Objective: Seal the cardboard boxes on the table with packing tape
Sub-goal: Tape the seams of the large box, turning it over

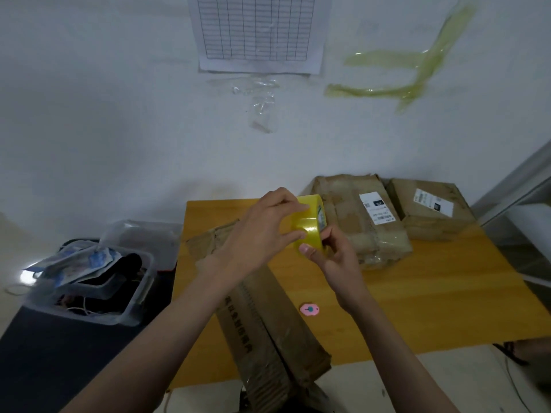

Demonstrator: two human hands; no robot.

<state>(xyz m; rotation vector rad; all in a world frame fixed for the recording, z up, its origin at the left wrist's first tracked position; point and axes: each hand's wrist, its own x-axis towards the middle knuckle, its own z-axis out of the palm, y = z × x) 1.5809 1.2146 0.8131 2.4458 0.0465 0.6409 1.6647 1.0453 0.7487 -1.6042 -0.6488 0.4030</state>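
Note:
I hold a yellow roll of packing tape [310,225] in the air above the wooden table [432,293]. My left hand [265,231] grips the roll from the left, fingers over its top and side. My right hand [331,254] pinches the roll's lower edge with thumb and fingers. Under my hands a long worn cardboard box [268,323] lies from the table's left side to past its front edge. Two more cardboard boxes with white labels rest at the back: one in the middle [357,216] and one at the right corner [432,210].
A small pink cutter [310,309] lies on the table by the long box. To the left, a clear plastic bin [89,281] of packets and cables sits on a dark surface. Strips of tape and a printed grid sheet [256,31] hang on the wall behind.

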